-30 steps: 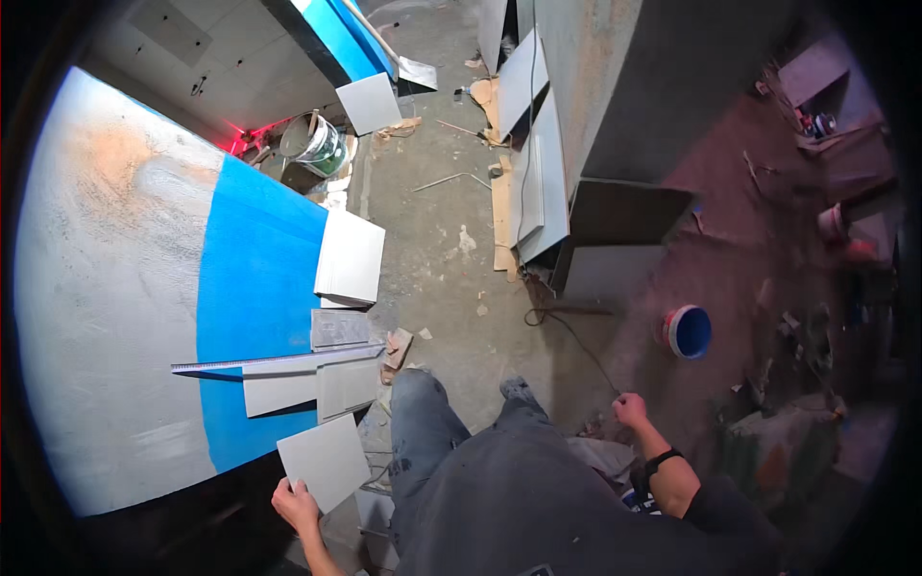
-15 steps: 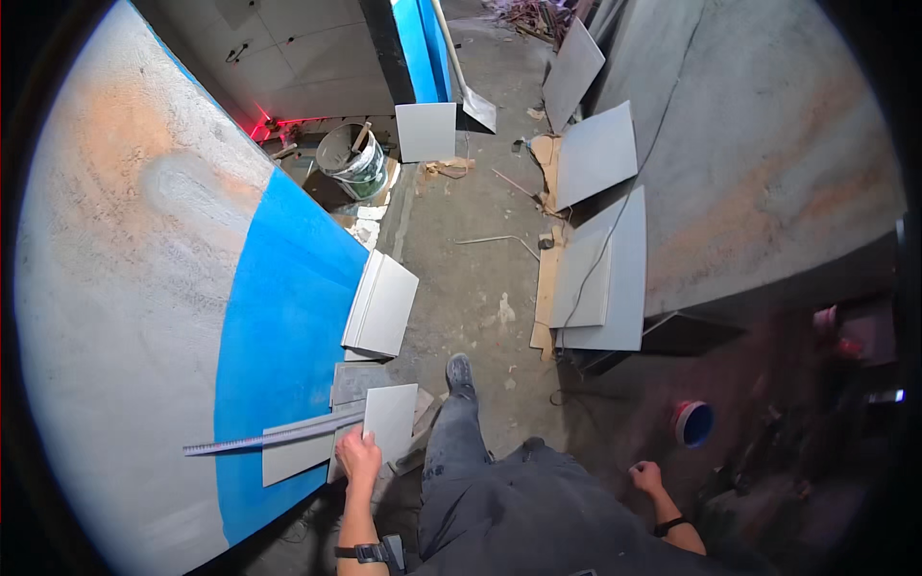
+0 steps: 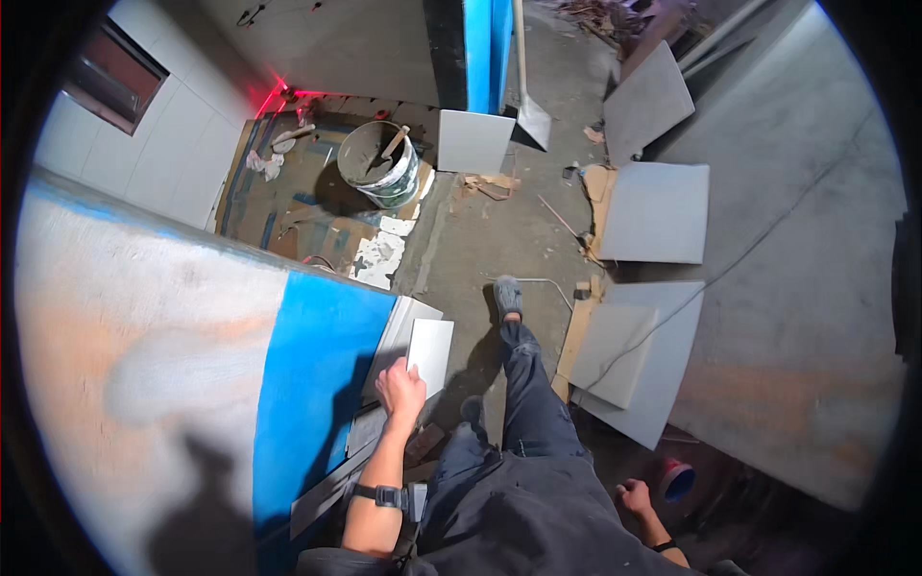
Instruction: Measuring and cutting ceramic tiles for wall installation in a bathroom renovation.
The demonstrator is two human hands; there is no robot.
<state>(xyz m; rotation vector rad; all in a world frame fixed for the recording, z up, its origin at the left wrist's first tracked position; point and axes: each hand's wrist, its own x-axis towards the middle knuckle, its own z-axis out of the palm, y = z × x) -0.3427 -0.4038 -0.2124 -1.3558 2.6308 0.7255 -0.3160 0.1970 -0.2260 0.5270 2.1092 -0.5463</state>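
Observation:
My left hand (image 3: 400, 388) is closed on the edge of a small white tile (image 3: 429, 357), with the fingers wrapped partly out of sight. The tile is held upright in front of a stack of white tiles (image 3: 390, 353) that leans on the blue-painted strip of the left wall. My right hand (image 3: 634, 496) hangs low at my right side with curled fingers and shows nothing in it. Close beside it, a round bucket (image 3: 677, 479) with a blue inside stands in the dim area.
Ahead to the left, a mortar bucket (image 3: 379, 168) holds a tool on a floor with red laser lines. A shovel (image 3: 533, 120) leans near an upright tile (image 3: 475, 141). Large tiles (image 3: 656, 211) rest along the right wall (image 3: 797, 269); a cable (image 3: 740, 257) crosses there. Cut pieces (image 3: 327, 494) lie low left.
I have stepped forward, with one foot now farther ahead. The tile in my left hand has moved from beside the cut pieces to in front of the tile stack.

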